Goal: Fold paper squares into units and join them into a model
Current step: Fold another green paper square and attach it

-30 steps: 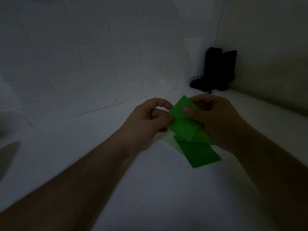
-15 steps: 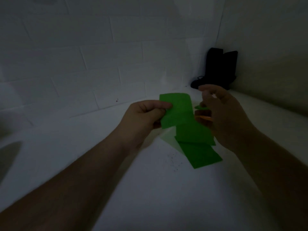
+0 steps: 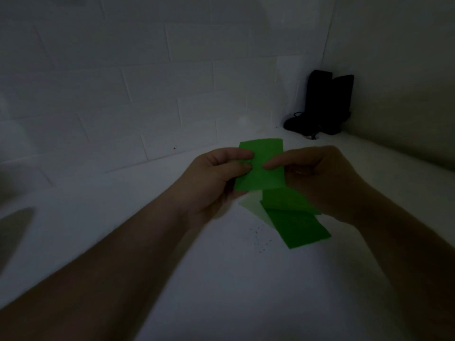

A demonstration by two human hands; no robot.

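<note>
White tabletop (image 3: 221, 279), green paper strip (image 3: 261, 166) pinched at both sides, left hand (image 3: 216, 178) fingers, right hand (image 3: 317, 178) fingers.

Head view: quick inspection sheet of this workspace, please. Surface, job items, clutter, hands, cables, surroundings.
Surface: white tabletop, dimly lit, with small dark specks.
Job's things: green paper sheet held up off the table; more green paper pieces lying overlapped below it.
Clutter: dark object in the far corner; what it is cannot be told.
Hands: left hand pinches the sheet's left edge; right hand holds its right side.
Cables: thin dark cord at the dark object's base.
Surroundings: white brick wall behind, plain wall at right.
</note>
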